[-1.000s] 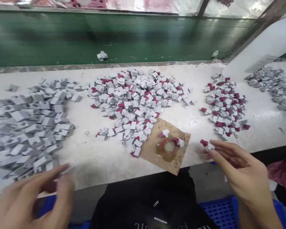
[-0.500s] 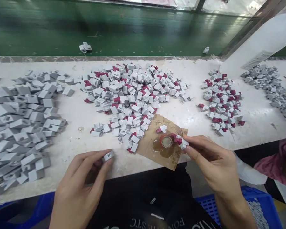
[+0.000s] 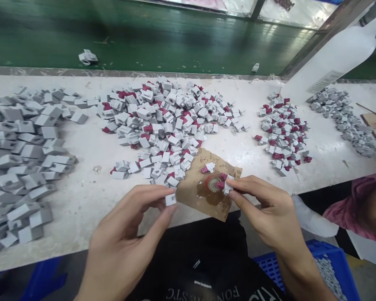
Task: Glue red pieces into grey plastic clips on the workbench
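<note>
Grey plastic piece [image 3: 170, 200] was pinched in the left hand [image 3: 125, 242] fingertips, just over the table's [image 3: 90, 196] front edge. Right hand [image 3: 269, 213] gripped a red-and-white piece [image 3: 224, 184] right at the little glue cap [image 3: 212, 183] on the cardboard scrap [image 3: 200, 200], mixed pile [image 3: 166, 125] behind.
</note>
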Available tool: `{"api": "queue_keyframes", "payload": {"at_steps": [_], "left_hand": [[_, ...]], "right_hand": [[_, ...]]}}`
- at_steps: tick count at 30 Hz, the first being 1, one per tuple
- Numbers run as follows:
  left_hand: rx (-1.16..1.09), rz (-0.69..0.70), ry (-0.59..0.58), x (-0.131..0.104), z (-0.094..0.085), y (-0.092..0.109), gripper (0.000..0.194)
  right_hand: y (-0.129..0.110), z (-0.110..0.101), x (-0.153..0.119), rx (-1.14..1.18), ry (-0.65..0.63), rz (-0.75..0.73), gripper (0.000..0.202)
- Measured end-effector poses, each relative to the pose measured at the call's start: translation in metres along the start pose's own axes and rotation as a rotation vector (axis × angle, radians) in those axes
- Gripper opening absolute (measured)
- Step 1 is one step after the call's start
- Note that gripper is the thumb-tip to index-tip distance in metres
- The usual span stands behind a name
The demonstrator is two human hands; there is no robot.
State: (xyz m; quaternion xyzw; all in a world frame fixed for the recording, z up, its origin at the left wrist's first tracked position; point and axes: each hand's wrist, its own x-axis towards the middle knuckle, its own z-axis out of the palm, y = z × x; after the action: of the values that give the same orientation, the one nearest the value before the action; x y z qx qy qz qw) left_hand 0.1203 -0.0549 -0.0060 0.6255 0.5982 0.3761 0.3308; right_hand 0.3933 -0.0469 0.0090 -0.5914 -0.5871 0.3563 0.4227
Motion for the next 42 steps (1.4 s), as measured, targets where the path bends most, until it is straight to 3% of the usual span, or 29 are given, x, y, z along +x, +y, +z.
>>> {"api": "queue_keyframes", "payload": {"at_steps": [6,14,20,25,31,34,36,38,40,42], "left_hand": [[-0.276,-0.016,-0.096,0.027,0.022,0.024,0.016],[-0.600,-0.145,-0.302,0.057,0.038,0.056,0.015],[-0.657,-0.146,-0.320,0.062,0.047,0.057,0.014],[-0.615,-0.117,-0.403,0.064,0.044,0.049,0.011],[-0.616,-0.140,-0.434,0.075,0.023,0.054,0.014],[-0.512,-0.095,-0.435,0.100,0.006,0.062,0.024],[-0.319,-0.027,-0.366,0.129,-0.006,0.068,0.030],[-0.085,0.035,-0.230,0.169,-0.015,0.074,0.031],[0.106,0.059,-0.073,0.218,-0.018,0.076,0.034],[0.200,0.010,0.016,0.270,-0.014,0.071,0.040]], "right_hand": [[-0.004,-0.004,0.003,0.020,0.010,0.005,0.025],[-0.010,-0.003,0.013,0.484,0.031,0.102,0.019],[-0.009,0.000,0.015,0.477,0.001,0.072,0.023],[-0.014,-0.004,0.021,0.393,-0.059,0.070,0.023],[-0.032,-0.004,0.042,0.482,-0.194,0.044,0.020],[-0.039,-0.008,0.078,0.451,-0.364,-0.010,0.018],[-0.040,-0.013,0.121,0.294,-0.434,-0.062,0.026],[-0.035,-0.015,0.176,0.044,-0.325,-0.082,0.037],[-0.025,-0.011,0.236,-0.230,-0.086,-0.057,0.043],[-0.012,-0.004,0.290,-0.415,0.035,-0.035,0.057]]}}
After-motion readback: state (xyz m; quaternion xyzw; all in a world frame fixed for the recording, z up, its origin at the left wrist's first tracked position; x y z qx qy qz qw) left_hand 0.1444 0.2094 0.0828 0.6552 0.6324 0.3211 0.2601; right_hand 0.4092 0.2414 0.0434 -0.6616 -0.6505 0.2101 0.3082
